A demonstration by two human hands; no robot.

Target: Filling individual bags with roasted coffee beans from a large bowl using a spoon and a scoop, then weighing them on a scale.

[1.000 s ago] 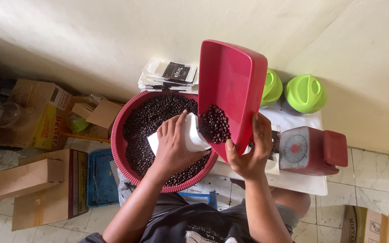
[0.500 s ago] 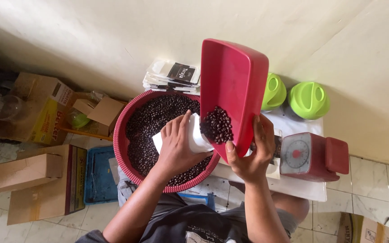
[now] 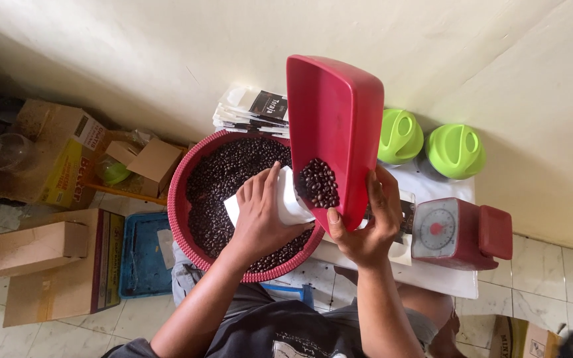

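Coffee beans (image 3: 318, 183) are still pooled low in the tilted red scoop (image 3: 335, 132) at frame centre, gripped by the right hand (image 3: 366, 225); the left hand (image 3: 260, 212) grasps a white pouch (image 3: 288, 202) over the red basin (image 3: 179, 199), unchanged. Open wall lies above.

Soft, even daylight fills the scene, bright enough to show colour plainly. The pale wall (image 3: 134, 59) is well lit across its middle but falls into shade toward the upper left corner. The red scoop (image 3: 336, 132) carries a mild sheen along its rim, and the two green lids (image 3: 455, 149) show small highlights, with no harsh glare anywhere. Shadows are faint and soft-edged. Focus is sharp at the centre. Straight lines bend near the frame edges, and a dark blurred shape sits in the lower right corner.
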